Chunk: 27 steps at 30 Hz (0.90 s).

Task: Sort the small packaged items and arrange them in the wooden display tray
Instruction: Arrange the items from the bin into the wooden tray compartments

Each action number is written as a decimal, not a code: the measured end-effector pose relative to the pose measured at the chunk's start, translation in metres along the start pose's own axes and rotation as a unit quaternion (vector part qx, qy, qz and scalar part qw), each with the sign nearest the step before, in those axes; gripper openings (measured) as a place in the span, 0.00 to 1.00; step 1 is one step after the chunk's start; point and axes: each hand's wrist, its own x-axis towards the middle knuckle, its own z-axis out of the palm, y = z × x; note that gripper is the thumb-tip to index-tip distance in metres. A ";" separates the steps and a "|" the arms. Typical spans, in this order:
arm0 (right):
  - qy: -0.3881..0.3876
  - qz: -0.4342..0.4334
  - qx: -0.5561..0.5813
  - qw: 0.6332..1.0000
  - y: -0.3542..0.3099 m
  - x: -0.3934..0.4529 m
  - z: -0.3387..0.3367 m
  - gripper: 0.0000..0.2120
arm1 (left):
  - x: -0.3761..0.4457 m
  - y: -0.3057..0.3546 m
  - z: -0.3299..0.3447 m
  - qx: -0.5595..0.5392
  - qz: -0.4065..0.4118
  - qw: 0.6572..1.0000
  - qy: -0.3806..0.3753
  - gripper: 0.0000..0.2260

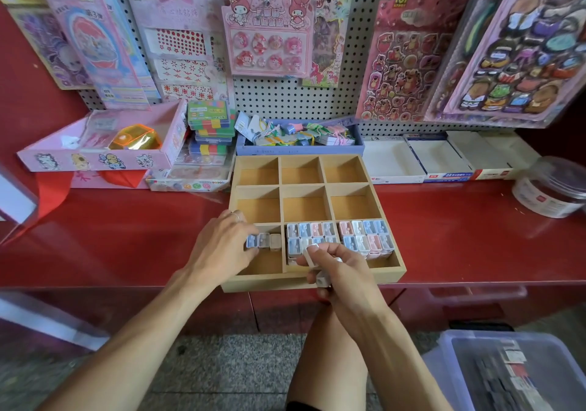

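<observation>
Three sharpeners [263, 241] in the left grip [223, 245] over the tray [312, 279]; more packets [318, 268] in the right grip [342, 272].

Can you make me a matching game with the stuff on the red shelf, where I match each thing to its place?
Things:
1. wooden tray
2. orange case
3. clear jar
4. left hand

Places:
A. far right on the shelf
B. in the tray's near left compartment
C. in the pink box
D. middle of the shelf, front edge

Pairs: 1-D, 2-C, 3-A, 4-B
</observation>
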 end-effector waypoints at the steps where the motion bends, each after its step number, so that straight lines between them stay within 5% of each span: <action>1: 0.003 -0.003 -0.003 1.000 0.000 0.000 0.002 0.06 | -0.003 0.004 -0.004 -0.067 -0.010 0.998 0.011 0.13; 4: 0.005 -0.016 0.008 1.000 -0.002 0.000 0.009 0.07 | -0.012 0.024 -0.021 -0.282 0.004 0.959 0.005 0.13; 8: 0.014 -0.036 0.023 0.999 -0.005 -0.002 0.013 0.07 | -0.020 0.043 -0.030 -0.377 0.045 0.925 0.004 0.13; 27: 0.022 -0.099 -0.091 0.991 -0.010 0.000 0.030 0.06 | -0.019 0.029 -0.034 -0.251 0.063 0.964 0.056 0.12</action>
